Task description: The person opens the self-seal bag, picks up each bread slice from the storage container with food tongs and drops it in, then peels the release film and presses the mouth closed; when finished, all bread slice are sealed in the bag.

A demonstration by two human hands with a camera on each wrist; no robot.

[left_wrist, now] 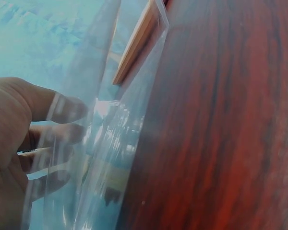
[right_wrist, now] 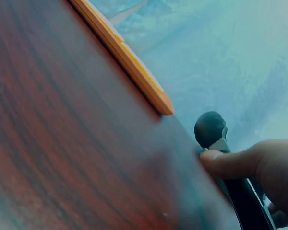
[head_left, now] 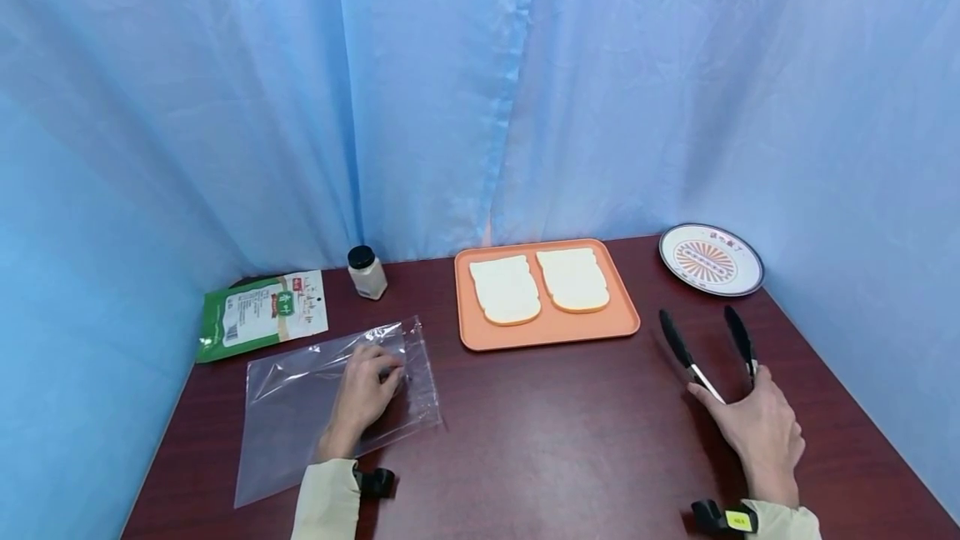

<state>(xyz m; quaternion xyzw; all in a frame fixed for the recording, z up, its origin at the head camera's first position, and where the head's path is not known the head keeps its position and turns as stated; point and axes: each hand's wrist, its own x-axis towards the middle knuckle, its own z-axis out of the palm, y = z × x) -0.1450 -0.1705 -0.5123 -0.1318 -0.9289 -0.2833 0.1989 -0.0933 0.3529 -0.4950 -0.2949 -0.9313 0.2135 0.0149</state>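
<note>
My left hand (head_left: 365, 390) rests over a clear plastic bag (head_left: 285, 432) lying on the table at the left. Its fingers are curled close to the thumb near one end of the bag. In the left wrist view, raised film (left_wrist: 110, 124) covers the fingertips of that hand (left_wrist: 12, 139). At the right, my right hand (head_left: 765, 432) grips kitchen tongs (head_left: 705, 382) with black tips, which point away from me and stand spread apart. The right wrist view has the thumb pressed along one arm of the tongs (right_wrist: 245, 201); the other fingers are mostly hidden.
Two bread slices (head_left: 506, 290) lie on an orange tray (head_left: 551, 340) at the back middle. A patterned plate (head_left: 711, 259) is at the back right. A green and white packet (head_left: 262, 315) and a black-lidded jar (head_left: 367, 273) sit back left. Blue curtains (head_left: 435, 107) enclose the table.
</note>
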